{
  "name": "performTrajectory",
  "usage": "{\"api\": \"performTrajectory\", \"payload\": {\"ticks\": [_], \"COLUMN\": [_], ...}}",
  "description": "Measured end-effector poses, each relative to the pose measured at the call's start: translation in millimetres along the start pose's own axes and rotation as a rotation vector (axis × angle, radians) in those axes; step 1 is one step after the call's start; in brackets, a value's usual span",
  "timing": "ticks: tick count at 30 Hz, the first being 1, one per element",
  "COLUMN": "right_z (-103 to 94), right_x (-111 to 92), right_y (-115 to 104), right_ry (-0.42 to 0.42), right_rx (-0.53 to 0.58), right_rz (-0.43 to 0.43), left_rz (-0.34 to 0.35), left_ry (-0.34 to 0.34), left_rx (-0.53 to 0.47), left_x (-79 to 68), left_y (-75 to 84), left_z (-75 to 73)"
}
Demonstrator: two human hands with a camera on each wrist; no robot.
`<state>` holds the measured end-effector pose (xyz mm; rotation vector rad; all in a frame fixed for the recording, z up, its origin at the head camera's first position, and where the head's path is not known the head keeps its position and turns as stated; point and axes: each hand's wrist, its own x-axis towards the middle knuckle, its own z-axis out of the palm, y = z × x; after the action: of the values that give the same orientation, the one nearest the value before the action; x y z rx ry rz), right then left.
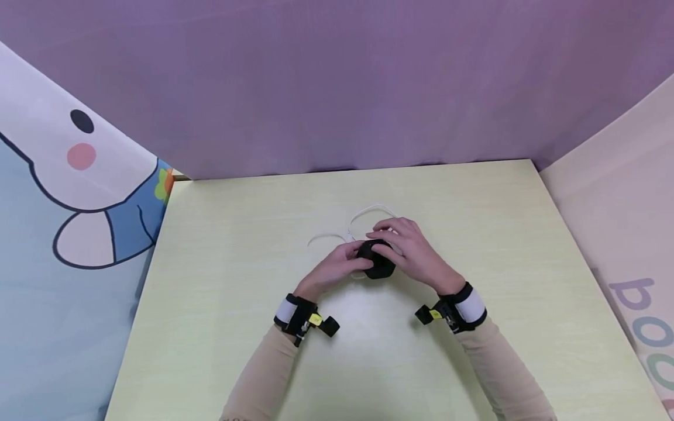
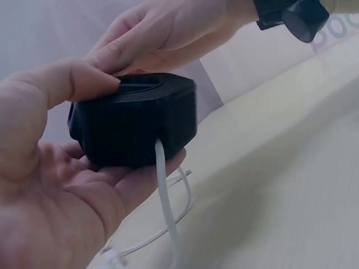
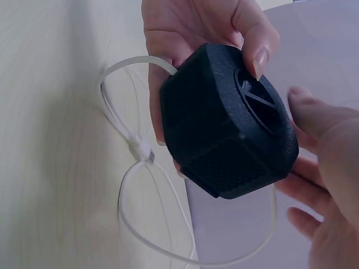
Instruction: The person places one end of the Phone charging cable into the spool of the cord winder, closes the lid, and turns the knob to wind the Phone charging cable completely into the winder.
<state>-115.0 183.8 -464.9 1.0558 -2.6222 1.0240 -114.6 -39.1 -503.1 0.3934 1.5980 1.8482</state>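
Evidently, the block (image 1: pixel 380 270) is the item in hand: black, many-sided, held just above the middle of the desk (image 1: pixel 237 292). The left hand (image 1: pixel 339 266) grips it, fingers beneath and thumb on top at the edge of the round recess (image 3: pixel 255 112). The right hand (image 1: pixel 416 248) is beside and over it, fingers loosely bent and thumb apart from it in the right wrist view; no grip is shown, and fingertip contact cannot be confirmed.

By appearance, the shell is stiff, likely hard plastic, and should feel light to moderate for its bulk. Its grained faces suggest fair friction with low risk of slipping; a drop could nonetheless chip or scuff it. Recommended hold: across opposite flat walls, or underside and top rim, leaving the notch free. White cable (image 2: pixel 164 190) leaves a side wall there; it looks thin and pliant, and should not serve as a handle. Its loops could snag on fingers.

The desk is pale, with a faint wood grain; it appears flat and smooth. A purple backdrop (image 1: pixel 337 88) stands behind, a cartoon panel (image 1: pixel 52 316) at left, and a pale panel (image 1: pixel 595 193) bearing coloured letters at right.
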Motion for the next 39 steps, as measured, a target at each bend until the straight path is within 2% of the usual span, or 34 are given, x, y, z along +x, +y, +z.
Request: {"api": "performTrajectory", "payload": {"ticks": [4,8,17,27,39], "right_z": [0.5,-0.4,-0.3,-6.1,-7.3], "right_x": [-1.4,-3.3,-6.0,-6.3,-5.6], "right_y": [1.1,1.3,3.7,-1.9,-4.6], "right_ry": [0.108,0.134,0.070,-0.013,-0.005], "right_rx": [0.005,-0.013,-0.065,-0.130,-0.258], "right_rz": [-0.049,-0.108,-0.175,-0.174,-0.225], "left_rz": [-0.001,0.007,-0.005,-0.018,-0.008], "left_ry": [0.059,0.088,0.103,0.093,0.089], "left_rx": [-0.093,-0.159,-0.174,-0.159,-0.160], "left_x": [1.3,1.4,-0.6,-4.2,-6.2], "left_y": [-3.7,-5.3,-5.5,-3.4,-5.2], "left_z": [1.4,1.8,1.3,1.7,1.0]}}
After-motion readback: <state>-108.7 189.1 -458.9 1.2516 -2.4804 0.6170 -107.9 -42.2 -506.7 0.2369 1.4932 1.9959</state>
